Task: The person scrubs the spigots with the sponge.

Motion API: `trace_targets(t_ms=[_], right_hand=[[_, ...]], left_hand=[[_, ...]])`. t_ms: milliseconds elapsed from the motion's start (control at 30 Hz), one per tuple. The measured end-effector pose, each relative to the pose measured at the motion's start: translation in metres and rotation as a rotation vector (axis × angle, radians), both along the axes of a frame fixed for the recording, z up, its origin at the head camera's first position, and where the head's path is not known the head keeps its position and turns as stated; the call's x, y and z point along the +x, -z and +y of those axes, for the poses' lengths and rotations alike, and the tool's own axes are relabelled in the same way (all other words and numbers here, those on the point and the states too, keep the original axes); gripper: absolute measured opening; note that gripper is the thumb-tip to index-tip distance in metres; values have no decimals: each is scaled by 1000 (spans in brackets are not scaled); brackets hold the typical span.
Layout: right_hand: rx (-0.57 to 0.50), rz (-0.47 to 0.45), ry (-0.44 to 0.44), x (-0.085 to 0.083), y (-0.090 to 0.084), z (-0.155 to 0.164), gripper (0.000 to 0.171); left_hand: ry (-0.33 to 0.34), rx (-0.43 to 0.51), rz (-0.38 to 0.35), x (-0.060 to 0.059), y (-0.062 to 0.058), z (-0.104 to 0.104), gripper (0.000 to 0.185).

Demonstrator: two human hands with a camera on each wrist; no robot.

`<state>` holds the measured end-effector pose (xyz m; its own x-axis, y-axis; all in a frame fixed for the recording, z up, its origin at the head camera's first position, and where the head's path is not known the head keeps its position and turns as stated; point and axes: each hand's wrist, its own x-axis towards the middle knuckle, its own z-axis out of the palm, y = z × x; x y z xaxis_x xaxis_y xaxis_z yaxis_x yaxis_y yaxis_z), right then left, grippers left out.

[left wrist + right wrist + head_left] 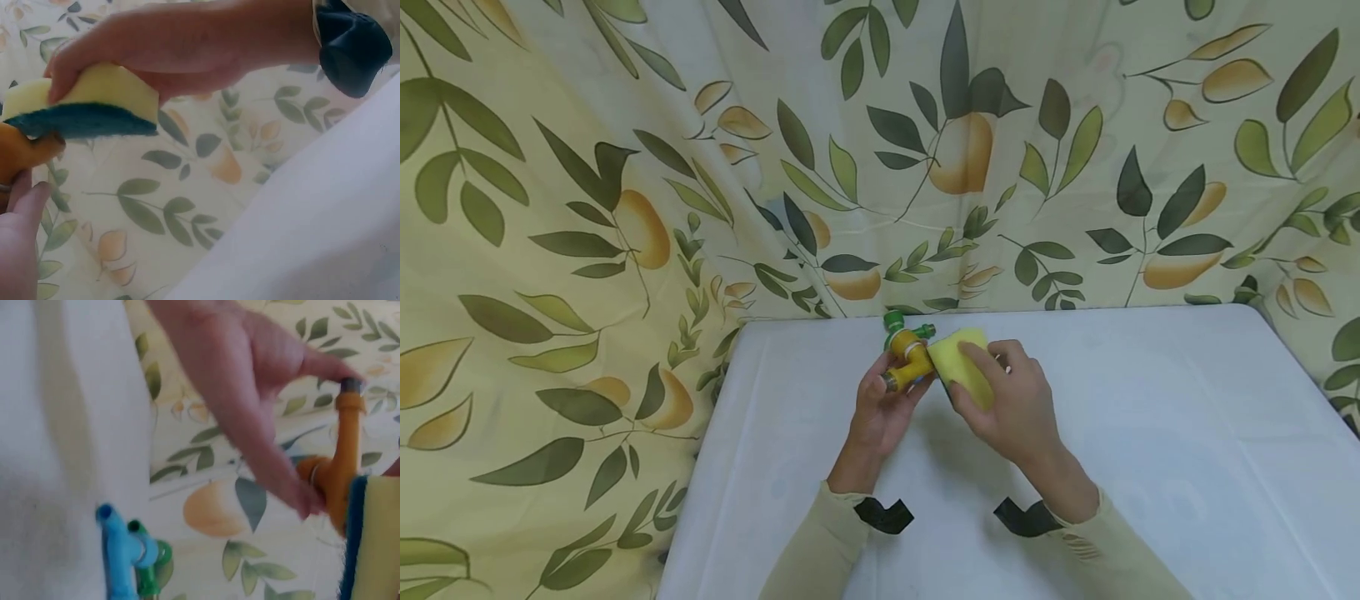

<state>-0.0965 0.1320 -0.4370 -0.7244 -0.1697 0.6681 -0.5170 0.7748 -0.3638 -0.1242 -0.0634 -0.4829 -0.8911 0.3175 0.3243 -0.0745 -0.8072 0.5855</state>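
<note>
An orange-yellow plastic tap (914, 360) with a dark end is held above the white table by my left hand (882, 414). In the right wrist view, the thumb and fingers span the tap (345, 447), with one digit at its dark tip. My right hand (1018, 408) grips a yellow sponge (964, 364) with a dark blue-green scouring side. That scouring side (94, 120) lies against the tap's body in the left wrist view. Part of the tap is hidden behind the sponge and fingers.
A green tap (895, 323) stands near the table's far edge, just behind the held one. Beside it is a blue tap (119, 556), mostly hidden in the head view. A leaf-and-fruit patterned curtain (820, 167) hangs behind and left of the white table (1165, 433).
</note>
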Motion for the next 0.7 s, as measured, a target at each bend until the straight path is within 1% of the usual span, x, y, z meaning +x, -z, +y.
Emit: trace_targets(t_ms=[100,167,233,333,367,433,533,633,700], right_hand=[[13,-36,-82,2,-2,-2,46],[37,-47,-118,2,-2,-1,46],[35,-46,-121,1,-1,0,47],[-15,-60,-83,-1,-1,0,48],[-34,-60,-88,-1,-2,-1,49],[-45,-50,-125,-1,-3,0,47],[-47,-10,-186,1,-4,3,44],[-74,20,-185,0,-6,7,50],[-110,21,-170,-2,-7,8,47]], left_hand=[[22,-18,19,0,0,0,97],[40,-36,19,1,0,1,98],[62,-60,21,2,1,2,97],[94,-73,17,3,2,3,91],[105,-74,22,4,2,3,89],[127,-76,37,5,3,3,87],[130,-91,83,6,4,3,91],[108,-149,131,7,6,2,96],[98,-201,157,7,8,2,100]])
